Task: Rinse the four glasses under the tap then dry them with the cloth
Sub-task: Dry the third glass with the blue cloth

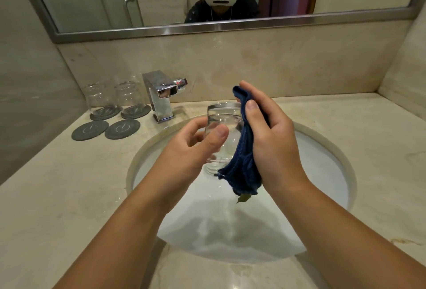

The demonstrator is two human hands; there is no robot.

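Over the round white basin (322, 173), the left hand (184, 145) closes loosely on the clear, probably wet drinking glass (221, 127) while the right hand (272, 132) presses the dark blue knitted cloth (242, 150) on it, so it may slip and break.

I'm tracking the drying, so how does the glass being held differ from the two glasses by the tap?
The held glass is gripped by the left hand over the sink, tilted, with the blue cloth pressed against it by the right hand. The two glasses stand on dark coasters, untouched. All are clear and look alike.
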